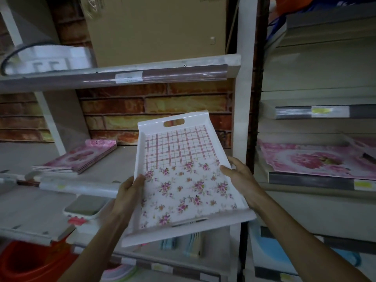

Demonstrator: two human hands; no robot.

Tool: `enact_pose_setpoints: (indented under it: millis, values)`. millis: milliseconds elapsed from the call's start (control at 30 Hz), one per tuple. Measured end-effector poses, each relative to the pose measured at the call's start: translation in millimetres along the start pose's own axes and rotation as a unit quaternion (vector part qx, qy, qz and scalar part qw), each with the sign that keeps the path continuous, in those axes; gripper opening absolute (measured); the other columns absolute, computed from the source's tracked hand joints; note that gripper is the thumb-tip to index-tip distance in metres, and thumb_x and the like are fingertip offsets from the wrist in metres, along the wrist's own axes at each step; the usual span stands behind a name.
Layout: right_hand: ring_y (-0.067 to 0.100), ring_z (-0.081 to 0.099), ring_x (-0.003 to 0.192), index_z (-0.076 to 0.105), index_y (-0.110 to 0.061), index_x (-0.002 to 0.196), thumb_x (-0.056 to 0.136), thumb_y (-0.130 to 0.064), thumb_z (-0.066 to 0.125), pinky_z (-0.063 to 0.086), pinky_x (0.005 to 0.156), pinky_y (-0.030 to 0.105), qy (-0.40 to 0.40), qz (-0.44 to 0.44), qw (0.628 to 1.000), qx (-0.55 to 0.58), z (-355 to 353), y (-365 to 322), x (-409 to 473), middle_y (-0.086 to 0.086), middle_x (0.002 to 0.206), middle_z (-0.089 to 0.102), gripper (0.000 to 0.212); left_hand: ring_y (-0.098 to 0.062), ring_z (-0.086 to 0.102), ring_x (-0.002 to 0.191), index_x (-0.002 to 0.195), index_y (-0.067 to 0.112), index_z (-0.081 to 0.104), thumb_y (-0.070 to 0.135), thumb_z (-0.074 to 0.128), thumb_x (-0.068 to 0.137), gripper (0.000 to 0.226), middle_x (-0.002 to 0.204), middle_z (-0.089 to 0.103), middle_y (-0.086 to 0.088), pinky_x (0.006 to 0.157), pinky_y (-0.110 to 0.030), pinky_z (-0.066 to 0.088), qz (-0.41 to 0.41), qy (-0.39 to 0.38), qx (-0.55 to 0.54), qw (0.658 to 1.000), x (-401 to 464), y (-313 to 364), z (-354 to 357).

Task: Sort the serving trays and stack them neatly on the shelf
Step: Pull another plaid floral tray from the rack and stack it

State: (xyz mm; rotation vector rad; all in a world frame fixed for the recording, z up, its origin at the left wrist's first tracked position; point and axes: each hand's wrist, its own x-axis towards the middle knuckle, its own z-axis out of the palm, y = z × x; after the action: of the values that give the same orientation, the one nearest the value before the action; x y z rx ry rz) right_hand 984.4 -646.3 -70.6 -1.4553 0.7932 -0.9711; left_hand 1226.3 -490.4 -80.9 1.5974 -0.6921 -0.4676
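Observation:
I hold a white serving tray point(183, 176) with a pink plaid and flower print in front of the middle shelf point(126, 159), tilted up toward me. My left hand point(130, 192) grips its left rim, thumb over the edge. My right hand point(238, 171) holds the right rim with its fingers spread along the side. A stack of pink floral trays point(77, 159) lies flat on the shelf to the left. Another pink rose tray point(317, 159) lies on the neighbouring shelf at the right.
A cardboard box point(154, 29) and a white packaged item point(46, 58) stand on the upper shelf. A white upright post point(242, 119) divides the two shelf bays. Below are a grey-topped box point(85, 206), a red plastic tub point(26, 261) and pastel items point(191, 245).

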Motion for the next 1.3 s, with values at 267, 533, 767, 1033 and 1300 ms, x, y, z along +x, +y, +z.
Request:
enact_pose_setpoints:
  millis: [267, 533, 767, 1033, 1300]
  values:
    - [0.004, 0.067, 0.089, 0.052, -0.022, 0.137, 0.099, -0.009, 0.049, 0.054, 0.07, 0.021, 0.026, -0.046, 0.998, -0.017, 10.8, -3.1, 67.4, -0.009, 0.108, 0.068, 0.04, -0.018, 0.064, 0.074, 0.121, 0.01, 0.053, 0.028, 0.056, 0.095, 0.032, 0.093, 0.067, -0.006, 0.056, -0.027, 0.047, 0.047, -0.025, 0.025, 0.998, 83.3, 21.1, 18.5]
    - [0.008, 0.063, 0.093, 0.054, -0.017, 0.135, 0.099, -0.007, 0.047, 0.052, 0.08, 0.024, 0.064, -0.062, 0.995, -0.055, 12.7, 5.9, 130.4, -0.001, 0.117, 0.064, 0.038, -0.025, 0.058, 0.072, 0.129, 0.017, 0.047, 0.013, 0.057, 0.093, 0.037, 0.092, 0.06, -0.009, 0.061, -0.032, 0.05, 0.046, -0.062, 0.049, 0.996, 155.5, 25.6, 41.6]
    - [0.009, 0.059, 0.091, 0.052, -0.014, 0.137, 0.099, -0.004, 0.043, 0.046, 0.078, 0.018, 0.096, -0.063, 0.987, -0.111, 24.4, 31.4, 159.3, 0.003, 0.121, 0.063, 0.04, -0.024, 0.062, 0.075, 0.133, 0.012, 0.049, 0.01, 0.052, 0.094, 0.04, 0.102, 0.064, -0.012, 0.061, -0.032, 0.051, 0.076, -0.087, 0.104, 0.988, 205.4, 6.8, 57.3]
    - [-0.009, 0.053, 0.076, 0.05, -0.018, 0.138, 0.1, -0.009, 0.039, 0.04, 0.055, 0.002, 0.114, -0.026, 0.972, -0.203, 35.9, 68.1, 177.6, -0.007, 0.108, 0.06, 0.04, -0.025, 0.065, 0.078, 0.132, 0.012, 0.051, 0.012, 0.05, 0.094, 0.038, 0.106, 0.067, -0.013, 0.063, -0.031, 0.052, 0.08, -0.122, 0.17, 0.975, 246.5, -31.0, 70.2]
    - [-0.004, 0.051, 0.065, 0.062, -0.008, 0.115, 0.101, -0.007, 0.037, 0.037, 0.045, 0.001, 0.14, 0.018, 0.956, -0.255, 44.1, 100.9, 194.1, 0.0, 0.1, 0.061, 0.029, -0.031, 0.065, 0.097, 0.132, 0.01, 0.055, 0.011, 0.05, 0.094, 0.039, 0.117, 0.067, -0.015, 0.079, -0.032, 0.051, 0.066, -0.168, 0.225, 0.957, 272.7, -60.1, 74.3]
